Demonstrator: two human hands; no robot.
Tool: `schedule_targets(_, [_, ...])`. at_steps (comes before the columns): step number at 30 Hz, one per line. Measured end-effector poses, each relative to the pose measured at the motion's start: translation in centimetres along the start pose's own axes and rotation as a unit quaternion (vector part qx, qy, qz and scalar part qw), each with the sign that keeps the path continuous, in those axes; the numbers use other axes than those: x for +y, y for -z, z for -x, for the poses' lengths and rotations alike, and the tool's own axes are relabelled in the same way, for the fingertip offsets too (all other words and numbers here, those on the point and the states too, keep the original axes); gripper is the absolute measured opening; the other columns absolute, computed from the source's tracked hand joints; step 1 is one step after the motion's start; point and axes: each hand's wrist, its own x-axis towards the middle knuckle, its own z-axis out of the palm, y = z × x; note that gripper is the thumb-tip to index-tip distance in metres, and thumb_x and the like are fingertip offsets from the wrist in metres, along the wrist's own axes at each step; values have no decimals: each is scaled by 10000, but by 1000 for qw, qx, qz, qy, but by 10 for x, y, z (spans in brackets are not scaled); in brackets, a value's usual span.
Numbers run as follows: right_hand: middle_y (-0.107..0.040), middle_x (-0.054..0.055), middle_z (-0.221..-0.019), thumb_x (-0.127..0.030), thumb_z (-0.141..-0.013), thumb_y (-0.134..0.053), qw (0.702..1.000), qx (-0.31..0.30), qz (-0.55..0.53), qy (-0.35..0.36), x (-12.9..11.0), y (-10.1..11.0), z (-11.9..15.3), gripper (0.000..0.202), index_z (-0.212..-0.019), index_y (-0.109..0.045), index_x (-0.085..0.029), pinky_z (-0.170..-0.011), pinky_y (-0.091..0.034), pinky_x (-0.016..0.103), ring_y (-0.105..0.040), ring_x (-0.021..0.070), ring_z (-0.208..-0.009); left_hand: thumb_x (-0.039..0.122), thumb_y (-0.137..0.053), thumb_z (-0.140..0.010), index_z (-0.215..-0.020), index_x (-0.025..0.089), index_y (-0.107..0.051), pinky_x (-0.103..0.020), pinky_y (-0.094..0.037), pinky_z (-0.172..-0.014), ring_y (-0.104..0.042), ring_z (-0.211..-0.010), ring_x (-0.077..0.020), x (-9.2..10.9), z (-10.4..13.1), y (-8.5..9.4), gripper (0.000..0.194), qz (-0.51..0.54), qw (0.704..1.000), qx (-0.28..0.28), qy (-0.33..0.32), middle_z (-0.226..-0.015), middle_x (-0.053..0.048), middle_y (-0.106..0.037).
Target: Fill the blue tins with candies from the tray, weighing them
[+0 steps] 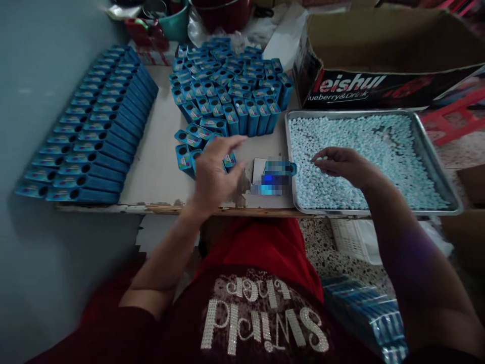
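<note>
My left hand (217,174) is over the near end of a loose group of small blue boxes (188,138), each with a round dark hole in its top. Thumb and forefinger are spread apart, and one blue box shows behind the gap between them. My right hand (341,164) hovers above a metal tray (456,199) spread with small pale-blue pellets (364,187). Its fingertips are pinched together; whatever they hold, if anything, is too small to make out. Between the hands lies a blurred, pixelated dark and blue object (275,178) on the table.
Long paired rows of blue boxes (98,126) line the left side, by the wall. A packed cluster of upright blue boxes (231,86) stands at the middle back. An open carton (379,88) sits behind the tray. More wrapped blue boxes (367,313) are on the floor.
</note>
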Motion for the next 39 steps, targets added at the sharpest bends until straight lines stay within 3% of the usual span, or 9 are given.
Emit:
schedule_targets(4, [-820, 89, -1132, -455, -853, -1027, 989, 22, 114, 95, 0, 3, 5, 260, -1015, -911, -286, -1077, -594, 469, -748, 317, -1169, 90, -906, -929, -1566, 260, -620, -622, -515, -1362, -674, -1519, -377, -61, 26, -68, 719, -72, 995, -32, -69, -1595, -146, -689])
schedule_targets(7, [-783, 74, -1398, -350, -863, -1022, 985, 33, 100, 140, -1, -7, 9, 214, -1055, -930, -342, -1293, -493, 566, -653, 384, -1466, 141, -912, -951, -1396, 242, -716, -572, -656, -1163, -791, -1298, -366, -81, 19, -83, 497, -83, 992, -90, -38, -1361, -134, -807])
schedule_targets(11, [-812, 82, -1139, -416, -990, -933, 983, 87, -154, 54, 8, -36, 1, 158, -1066, -863, -296, -1011, -674, 460, -765, 301, -1153, 111, -857, -986, -1277, 245, -806, -462, -689, -1028, -803, -1140, -312, -51, -14, -84, 324, -154, 959, -169, -166, -1216, -92, -835])
schedule_targets(15, [-754, 50, -892, -532, -1073, -832, 892, 78, -442, -55, 17, -57, -22, 300, -1030, -718, -257, -718, -671, 325, -752, 232, -849, 118, -631, -1118, -1376, 323, -814, -513, -597, -1232, -722, -1367, -320, -4, -44, -108, 377, -283, 871, -189, -355, -1371, -86, -811])
schedule_targets(19, [-748, 16, -899, -575, -1077, -815, 814, 62, -573, -72, 22, -62, -38, 336, -1069, -656, -279, -685, -684, 322, -757, 230, -842, 106, -598, -1129, -1335, 349, -816, -550, -523, -1305, -710, -1414, -320, 6, -62, -137, 386, -311, 822, -208, -429, -1352, -71, -824])
schedule_targets(25, [-743, 78, -884, -402, -1185, -621, 758, 53, -638, -121, 38, -61, -40, 258, -982, -646, -245, -682, -686, 267, -746, 204, -815, 69, -775, -984, -1226, 334, -818, -531, -597, -1160, -769, -1183, -324, -21, -73, -139, 361, -248, 918, -122, -285, -1217, -38, -834])
schedule_targets(29, [-771, 107, -990, -255, -1082, -705, 754, 36, -647, -107, 52, -54, -35, 56, -1034, -691, -231, -708, -709, 253, -773, 212, -892, 230, -899, -934, -1246, 284, -760, -455, -632, -1106, -782, -1179, -305, -34, -58, -119, 345, -110, 984, -90, -110, -1207, -42, -811])
schedule_targets(35, [-812, 110, -1157, 91, -837, -732, 793, 61, -597, -108, 62, -36, -27, 456, -1189, -739, -199, -807, -720, 159, -813, 165, -984, 375, -1011, -849, -1210, 282, -662, -416, -644, -1128, -787, -1145, -255, -51, -14, -74, 511, 23, 996, -77, 42, -1193, -28, -790])
schedule_targets(39, [-788, 53, -935, -44, -976, -808, 831, 39, -541, -122, 52, -37, -19, 199, -1122, -785, -178, -473, -568, 96, -633, 76, -579, 494, -1006, -844, -1178, 258, -652, -416, -656, -1053, -783, -1074, -264, -67, 2, -60, 540, -13, 995, -81, 58, -1102, -37, -780])
